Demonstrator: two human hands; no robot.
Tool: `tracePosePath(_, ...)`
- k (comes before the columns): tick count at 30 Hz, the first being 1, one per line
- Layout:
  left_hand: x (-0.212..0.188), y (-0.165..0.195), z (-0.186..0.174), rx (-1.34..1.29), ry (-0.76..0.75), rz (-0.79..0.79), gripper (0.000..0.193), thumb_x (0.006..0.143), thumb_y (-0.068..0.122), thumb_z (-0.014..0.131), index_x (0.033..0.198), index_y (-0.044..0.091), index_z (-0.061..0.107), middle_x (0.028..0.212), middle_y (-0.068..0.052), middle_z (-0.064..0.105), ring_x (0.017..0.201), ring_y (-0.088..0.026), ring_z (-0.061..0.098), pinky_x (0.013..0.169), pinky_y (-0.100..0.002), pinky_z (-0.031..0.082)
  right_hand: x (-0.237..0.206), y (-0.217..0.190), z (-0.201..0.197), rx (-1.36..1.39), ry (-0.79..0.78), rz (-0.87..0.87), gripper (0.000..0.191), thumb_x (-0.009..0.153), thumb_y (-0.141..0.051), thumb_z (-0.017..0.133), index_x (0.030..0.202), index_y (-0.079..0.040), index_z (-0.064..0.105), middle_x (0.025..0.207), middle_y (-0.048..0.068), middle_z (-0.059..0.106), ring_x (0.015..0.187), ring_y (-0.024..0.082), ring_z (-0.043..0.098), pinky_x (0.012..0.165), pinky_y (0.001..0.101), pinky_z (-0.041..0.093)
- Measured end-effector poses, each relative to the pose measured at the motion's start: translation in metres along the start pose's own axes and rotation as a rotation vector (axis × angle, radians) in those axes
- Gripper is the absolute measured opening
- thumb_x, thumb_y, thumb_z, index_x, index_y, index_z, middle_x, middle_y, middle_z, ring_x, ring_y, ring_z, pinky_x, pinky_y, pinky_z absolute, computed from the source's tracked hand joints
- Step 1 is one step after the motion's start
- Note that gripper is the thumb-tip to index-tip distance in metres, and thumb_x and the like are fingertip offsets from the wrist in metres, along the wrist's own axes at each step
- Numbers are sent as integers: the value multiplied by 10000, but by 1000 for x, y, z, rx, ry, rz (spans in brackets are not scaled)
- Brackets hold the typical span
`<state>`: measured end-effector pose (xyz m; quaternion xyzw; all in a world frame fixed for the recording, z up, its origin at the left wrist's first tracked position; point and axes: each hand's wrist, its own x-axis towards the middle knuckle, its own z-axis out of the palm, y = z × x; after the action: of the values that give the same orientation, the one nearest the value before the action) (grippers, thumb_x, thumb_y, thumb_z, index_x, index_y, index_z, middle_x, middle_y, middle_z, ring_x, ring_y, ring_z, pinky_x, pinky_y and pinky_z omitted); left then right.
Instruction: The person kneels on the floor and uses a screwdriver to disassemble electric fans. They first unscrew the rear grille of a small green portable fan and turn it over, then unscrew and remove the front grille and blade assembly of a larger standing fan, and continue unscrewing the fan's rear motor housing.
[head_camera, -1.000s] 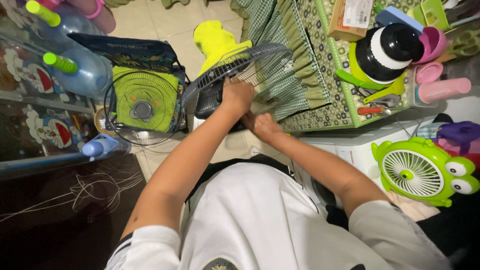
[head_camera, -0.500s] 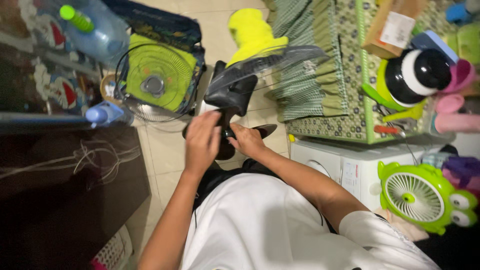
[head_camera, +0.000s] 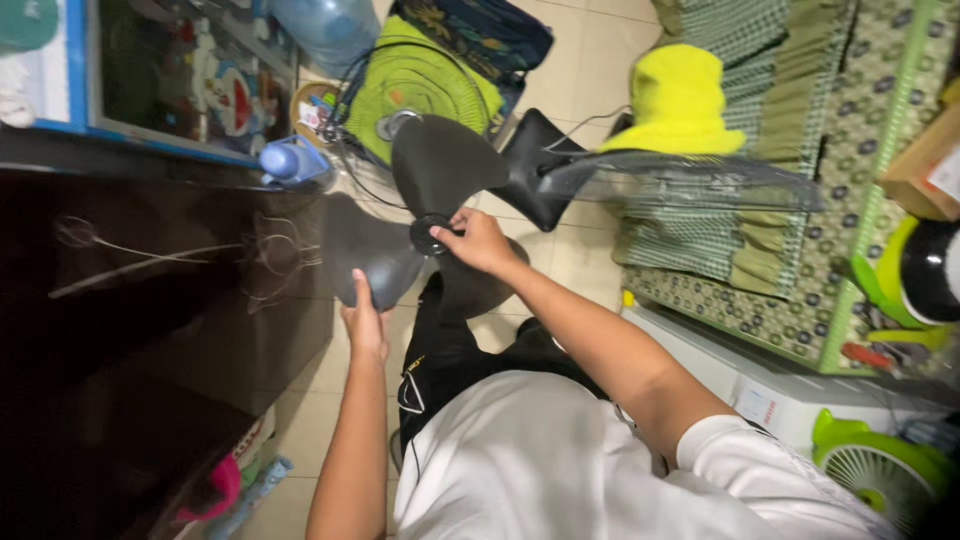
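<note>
A dark grey three-bladed fan propeller (head_camera: 440, 170) is held up in front of me. My left hand (head_camera: 366, 322) grips the tip of its lower left blade. My right hand (head_camera: 476, 240) pinches the black hub at the centre of the propeller. Behind the propeller stands the black fan body (head_camera: 540, 165) with a wire grille (head_camera: 690, 180) stretching out to the right. A second wire grille over a lime-green fan part (head_camera: 420, 85) lies on the tiled floor beyond.
A dark glossy cabinet (head_camera: 150, 330) fills the left side. A yellow-green fan base (head_camera: 678, 100) stands by a green patterned cloth (head_camera: 800, 240). A blue water jug (head_camera: 325, 28), a blue bottle (head_camera: 290, 160) and a small green frog-shaped fan (head_camera: 880, 470) lie about.
The propeller has come off the fan body and swung up and left into view. My left hand moved out to a blade tip; my right stays on the hub.
</note>
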<state>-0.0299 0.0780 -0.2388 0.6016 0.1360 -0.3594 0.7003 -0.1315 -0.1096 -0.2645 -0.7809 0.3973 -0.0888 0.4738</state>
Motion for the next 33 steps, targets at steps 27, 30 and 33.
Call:
tracePosePath(27, 230, 16, 163, 242, -124, -334, 589, 963, 225, 695, 1468, 146, 402, 1277, -43, 594, 1096, -183, 629, 823, -365, 577, -50, 108, -41, 277, 148, 770, 356, 951, -310, 649, 1180, -39, 671, 1018, 102, 740, 640, 166, 682, 604, 336, 559)
tracePosePath(30, 197, 10, 182, 445, -272, -295, 530, 973, 222, 674, 1447, 112, 466, 1184, -71, 643, 987, -175, 622, 774, -343, 551, -52, 108, -65, 251, 129, 652, 330, 1019, -327, 585, 1122, -34, 699, 906, 112, 746, 633, 138, 668, 603, 308, 548)
tracePosePath(33, 149, -2, 219, 550, -534, -210, 480, 987, 221, 668, 1416, 60, 525, 1113, -121, 683, 921, -196, 627, 728, -347, 518, -56, 106, -92, 247, 197, 452, 318, 1051, -287, 560, 1028, -16, 723, 886, 72, 740, 676, 109, 680, 637, 282, 562)
